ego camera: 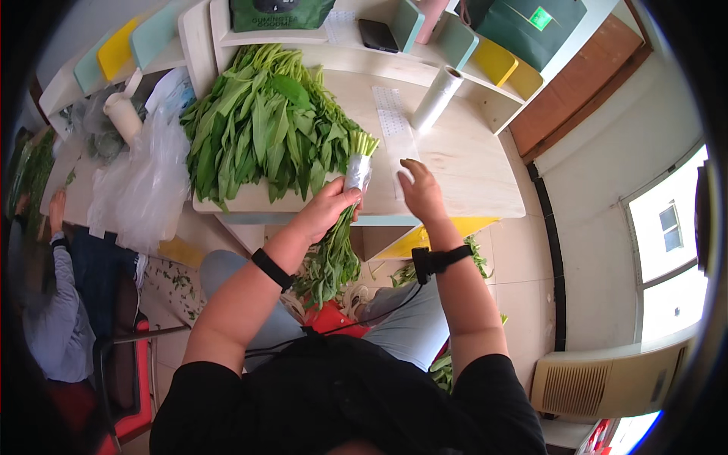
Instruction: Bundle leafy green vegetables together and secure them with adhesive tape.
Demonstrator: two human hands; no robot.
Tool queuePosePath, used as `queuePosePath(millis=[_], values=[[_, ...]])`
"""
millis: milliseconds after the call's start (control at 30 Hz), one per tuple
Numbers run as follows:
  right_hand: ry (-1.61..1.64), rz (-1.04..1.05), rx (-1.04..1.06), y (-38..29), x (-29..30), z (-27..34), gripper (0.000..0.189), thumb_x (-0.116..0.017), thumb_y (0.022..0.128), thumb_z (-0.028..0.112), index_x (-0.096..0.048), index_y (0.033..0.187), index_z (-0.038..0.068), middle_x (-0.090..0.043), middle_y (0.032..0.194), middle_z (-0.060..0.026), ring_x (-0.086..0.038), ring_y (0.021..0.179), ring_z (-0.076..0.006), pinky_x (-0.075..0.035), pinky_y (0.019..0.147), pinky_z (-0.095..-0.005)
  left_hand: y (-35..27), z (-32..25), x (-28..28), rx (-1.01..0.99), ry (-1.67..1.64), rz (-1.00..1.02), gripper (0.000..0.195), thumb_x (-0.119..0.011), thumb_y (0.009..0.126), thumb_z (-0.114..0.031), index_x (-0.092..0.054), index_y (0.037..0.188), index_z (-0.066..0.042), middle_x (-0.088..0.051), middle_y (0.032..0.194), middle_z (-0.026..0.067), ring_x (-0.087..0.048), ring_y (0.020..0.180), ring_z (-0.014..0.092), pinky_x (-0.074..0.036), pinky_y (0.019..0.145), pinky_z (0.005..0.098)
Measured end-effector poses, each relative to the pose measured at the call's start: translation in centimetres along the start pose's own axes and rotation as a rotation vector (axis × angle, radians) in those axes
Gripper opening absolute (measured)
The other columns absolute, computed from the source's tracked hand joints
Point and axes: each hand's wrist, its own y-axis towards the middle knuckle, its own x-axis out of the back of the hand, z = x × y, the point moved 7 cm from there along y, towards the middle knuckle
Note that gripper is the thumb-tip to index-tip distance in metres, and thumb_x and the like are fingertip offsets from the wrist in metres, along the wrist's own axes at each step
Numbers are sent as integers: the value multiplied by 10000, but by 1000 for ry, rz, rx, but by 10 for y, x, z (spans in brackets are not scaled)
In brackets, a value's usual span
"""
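My left hand (pixel 334 206) grips a bunch of leafy green stems, which look like water spinach (pixel 335 259), just below its wrapped part. Clear plastic film (pixel 358 170) goes around the stems, and their pale cut ends (pixel 364 144) point up and away from me. The leaves hang down past the table's front edge over my lap. My right hand (pixel 422 190) is raised to the right of the bunch, fingers apart, holding nothing. Beneath it, a strip with printed marks (pixel 389 111) runs down the table. A large heap of the same greens (pixel 261 122) lies on the left of the tabletop.
A roll of clear film (pixel 437 99) stands on the table (pixel 478 165). Shelves behind hold a phone (pixel 378 35) and bags (pixel 529 28). Plastic bags (pixel 145 176) hang over the left desk. A person (pixel 57 318) sits at far left. Loose leaves litter the floor (pixel 176 284).
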Motion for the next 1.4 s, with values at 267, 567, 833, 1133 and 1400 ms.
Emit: queuePosePath(millis=[267,567,833,1133,1400], values=[[-378,157,38,-42,-33,9,621,-602,825,441,-454,1313,86,-424,1370,-140,-381,1273,-303,-329,1007,-473,13,-15,13,43,40,-149,181,-559,916,-203,-537,994,-40,-537,769,13,-517,632,101,-446,568,262],[-107,162,163,-42,12,16,298,-610,839,251,-599,1091,93,-602,1071,-127,-574,945,-347,-475,785,-455,67,18,0,191,158,-223,246,-566,899,-202,-549,1086,-44,-642,1014,45,-606,811,152,-479,625,305],[187,305,2,49,-2,1,155,-554,819,94,-662,905,24,-656,873,-172,-623,824,-350,-493,772,-422,79,43,4,310,-110,-269,238,-541,911,-180,-527,1107,-47,-630,1072,70,-611,984,182,-525,703,358],[63,83,-77,56,-55,-33,137,-589,739,61,-649,858,26,-615,874,-186,-599,843,-355,-491,772,-418,76,45,6,278,-181,-253,225,-529,919,-166,-498,1097,-32,-617,1102,97,-602,1011,207,-544,709,391],[12,37,-157,50,-56,-28,112,-616,751,84,-636,843,24,-602,885,-175,-600,827,-355,-490,759,-418,78,48,6,261,-210,-204,249,-518,929,-156,-489,1139,-25,-592,1100,102,-599,993,214,-543,693,369]])
